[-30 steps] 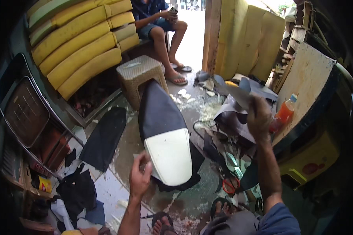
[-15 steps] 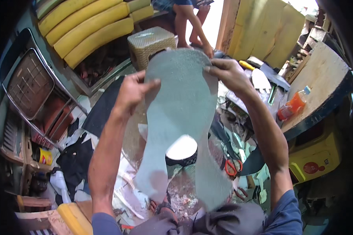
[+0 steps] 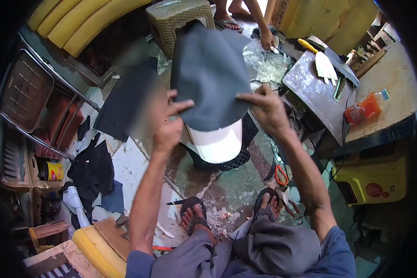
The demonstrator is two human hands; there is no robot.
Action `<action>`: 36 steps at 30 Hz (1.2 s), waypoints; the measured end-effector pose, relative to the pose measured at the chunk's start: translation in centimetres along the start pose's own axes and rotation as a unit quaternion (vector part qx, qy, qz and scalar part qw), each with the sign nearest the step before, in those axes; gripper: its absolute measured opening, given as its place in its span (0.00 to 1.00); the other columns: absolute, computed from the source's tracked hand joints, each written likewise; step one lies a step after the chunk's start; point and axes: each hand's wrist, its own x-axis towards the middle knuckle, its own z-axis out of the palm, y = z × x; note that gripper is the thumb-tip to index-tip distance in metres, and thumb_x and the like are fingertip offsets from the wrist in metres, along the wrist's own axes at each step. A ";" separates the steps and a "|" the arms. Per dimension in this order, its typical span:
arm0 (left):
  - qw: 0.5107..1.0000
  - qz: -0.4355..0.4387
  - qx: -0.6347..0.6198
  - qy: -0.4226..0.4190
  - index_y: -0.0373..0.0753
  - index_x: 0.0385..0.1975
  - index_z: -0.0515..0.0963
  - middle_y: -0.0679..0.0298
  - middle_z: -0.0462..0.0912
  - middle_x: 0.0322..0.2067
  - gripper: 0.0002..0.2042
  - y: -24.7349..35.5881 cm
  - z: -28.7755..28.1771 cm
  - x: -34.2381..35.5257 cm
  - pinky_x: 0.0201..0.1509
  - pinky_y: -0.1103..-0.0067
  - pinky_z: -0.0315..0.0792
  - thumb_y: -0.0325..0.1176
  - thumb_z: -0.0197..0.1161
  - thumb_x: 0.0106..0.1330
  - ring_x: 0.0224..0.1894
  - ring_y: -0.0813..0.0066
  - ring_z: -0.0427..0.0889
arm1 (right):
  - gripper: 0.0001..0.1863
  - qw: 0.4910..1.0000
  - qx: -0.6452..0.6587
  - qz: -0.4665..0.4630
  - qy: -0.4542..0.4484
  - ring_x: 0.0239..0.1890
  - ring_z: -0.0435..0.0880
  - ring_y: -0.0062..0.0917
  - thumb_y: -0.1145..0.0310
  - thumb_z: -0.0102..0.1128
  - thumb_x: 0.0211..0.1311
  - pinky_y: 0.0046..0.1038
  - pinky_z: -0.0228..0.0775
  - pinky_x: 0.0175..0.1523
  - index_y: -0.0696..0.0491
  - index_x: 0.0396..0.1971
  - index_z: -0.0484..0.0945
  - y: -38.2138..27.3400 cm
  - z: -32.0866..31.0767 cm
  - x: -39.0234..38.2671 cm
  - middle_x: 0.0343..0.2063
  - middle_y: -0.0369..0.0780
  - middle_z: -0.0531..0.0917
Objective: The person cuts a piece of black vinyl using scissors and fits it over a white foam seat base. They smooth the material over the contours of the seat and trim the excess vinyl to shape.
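Observation:
A dark grey flexible sheet [image 3: 211, 83] with a smooth face lies over a white padded form [image 3: 217, 143] in front of me. Its rounded end is toward me, leaving the form's near end bare. My left hand [image 3: 167, 123], partly blurred, grips the sheet's left edge, one digit stretched across the top. At the right edge my right hand [image 3: 266, 109] pinches the sheet, a digit on its face. The parts of both hands under the sheet are hidden. Dark checkered material [image 3: 234, 162] shows beneath the form.
Red-handled scissors [image 3: 281, 175] lie by my right foot. At right are a low table [image 3: 306, 85] with a white glove [image 3: 325, 68] and an orange drink bottle [image 3: 367, 108]. A folding chair [image 3: 25, 90] stands left. Another person's hand [image 3: 267, 39] reaches down beyond a woven-pattern stool [image 3: 178, 23].
The sheet came down onto the white form. Its rounded end now faces me, and its two long tails no longer hang toward me. My hands stay near the rounded end.

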 end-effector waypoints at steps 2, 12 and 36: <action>0.995 -0.102 0.000 -0.019 0.53 0.40 0.92 0.60 0.79 0.44 0.19 -3.9 4.2 -5.7 0.57 0.71 0.72 0.20 0.64 0.54 0.46 0.62 0.77 | 0.17 0.996 -0.001 0.058 -0.073 0.32 0.80 0.30 0.73 0.68 0.61 0.33 0.74 0.40 0.39 0.48 0.90 4.1 3.3 -4.8 0.28 0.40 0.76; 0.972 -0.179 0.029 -0.149 0.44 0.45 0.89 0.56 0.83 0.31 0.17 -5.2 5.7 -13.8 0.42 0.70 0.77 0.23 0.62 0.57 0.35 0.60 0.82 | 0.18 0.980 -0.054 0.118 -0.153 0.39 0.82 0.36 0.74 0.64 0.58 0.37 0.76 0.45 0.42 0.47 0.89 6.4 6.5 -13.0 0.29 0.40 0.78; 0.937 -0.341 -0.023 -0.069 0.38 0.46 0.86 0.65 0.85 0.35 0.11 -4.3 6.6 -15.9 0.42 0.79 0.75 0.30 0.68 0.66 0.34 0.80 0.80 | 0.18 0.971 0.057 0.205 -0.112 0.40 0.84 0.35 0.70 0.68 0.62 0.35 0.76 0.47 0.52 0.53 0.84 5.6 7.5 -13.8 0.41 0.44 0.83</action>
